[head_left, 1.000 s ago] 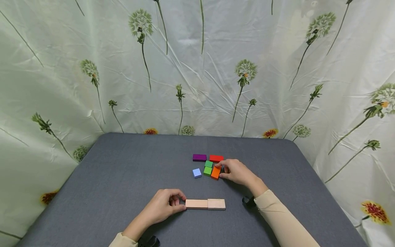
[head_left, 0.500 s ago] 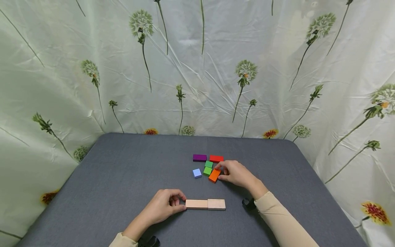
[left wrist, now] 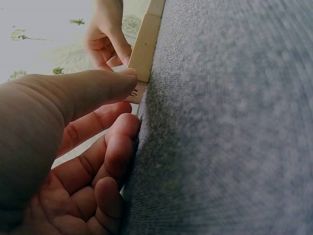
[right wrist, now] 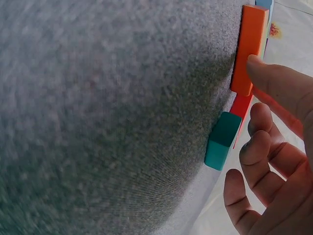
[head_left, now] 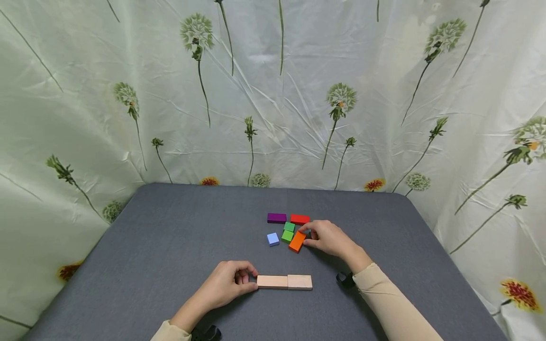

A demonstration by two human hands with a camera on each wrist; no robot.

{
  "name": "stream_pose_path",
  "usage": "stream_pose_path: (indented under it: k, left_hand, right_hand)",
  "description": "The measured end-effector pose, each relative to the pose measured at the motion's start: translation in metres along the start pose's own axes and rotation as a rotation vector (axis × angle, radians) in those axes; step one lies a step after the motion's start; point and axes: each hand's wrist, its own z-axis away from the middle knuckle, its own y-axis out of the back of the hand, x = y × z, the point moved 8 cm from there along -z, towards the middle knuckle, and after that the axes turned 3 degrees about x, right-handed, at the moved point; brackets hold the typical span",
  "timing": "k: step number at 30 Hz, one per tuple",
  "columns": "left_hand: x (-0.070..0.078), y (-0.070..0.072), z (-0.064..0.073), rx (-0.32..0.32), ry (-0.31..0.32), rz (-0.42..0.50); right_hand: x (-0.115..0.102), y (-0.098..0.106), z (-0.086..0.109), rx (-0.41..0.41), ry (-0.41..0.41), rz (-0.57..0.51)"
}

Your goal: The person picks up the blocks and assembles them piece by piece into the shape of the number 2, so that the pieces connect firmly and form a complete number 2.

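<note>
Two plain wooden blocks lie end to end in front. My left hand [head_left: 226,284] has thumb and index finger at the left end of the nearer-left wooden block [head_left: 272,282]; dark marks show on that end in the left wrist view. The right-hand wooden block [head_left: 300,282] adjoins it. Further back, my right hand [head_left: 330,239] holds an orange block [head_left: 296,242] between thumb and index finger, its other fingers curled loosely. In the right wrist view the thumb presses the side of the orange block [right wrist: 250,44]. The orange block lies slanted beside a light green block [head_left: 287,236].
A darker green block [head_left: 289,227] adjoins the light green one. Red [head_left: 300,219] and purple [head_left: 277,218] blocks lie behind; a light blue block [head_left: 273,239] sits left. A teal block [right wrist: 224,139] is mostly hidden by my right hand in the head view. A floral curtain [head_left: 273,94] hangs behind the table.
The orange block has come slightly nearer and turned at a slant away from the green blocks, with my right hand on it. My left hand and the wooden blocks stay put.
</note>
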Motion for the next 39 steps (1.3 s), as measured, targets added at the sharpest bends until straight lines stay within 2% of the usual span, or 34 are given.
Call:
stream_pose_path:
  k: [12,21,39]
  left_hand:
    - [0.001,0.002,0.000,0.006,-0.022,0.004]
    - [0.001,0.003,0.000,0.003,-0.018,0.003]
    - [-0.001,0.001,0.000,0.003,-0.012,-0.006]
  right_hand:
    - [-0.003,0.000,-0.001,0.006,0.010,-0.009]
    - [-0.013,-0.003,-0.002,-0.001,0.052,-0.032]
    - [-0.027,-0.013,-0.011,0.021,0.059,-0.009]
